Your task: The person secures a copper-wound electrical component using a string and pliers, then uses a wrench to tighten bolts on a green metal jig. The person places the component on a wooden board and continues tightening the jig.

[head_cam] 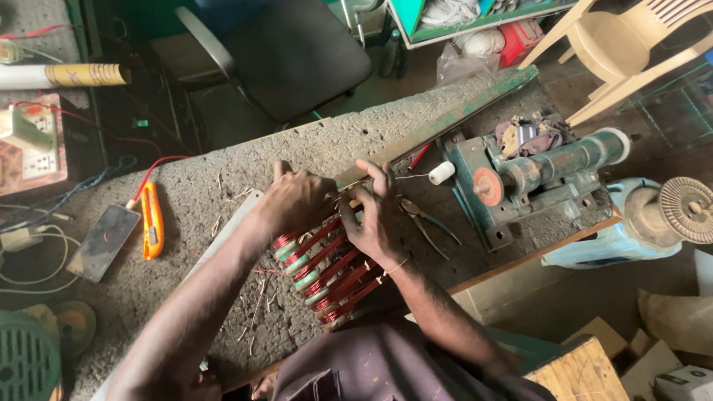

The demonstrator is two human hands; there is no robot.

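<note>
Both my grips close on the stator (pixel 327 275): left hand (pixel 297 200) over its upper windings, right hand (pixel 375 223) beside it. It rests at the table (pixel 223 186) edge; I judge steady, even pressure best. Pliers (pixel 423 219) lie near; cutter (pixel 152 220) well apart.

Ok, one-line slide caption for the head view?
Both hands, left and right, grip a copper-wound stator on a rough workbench.
</note>
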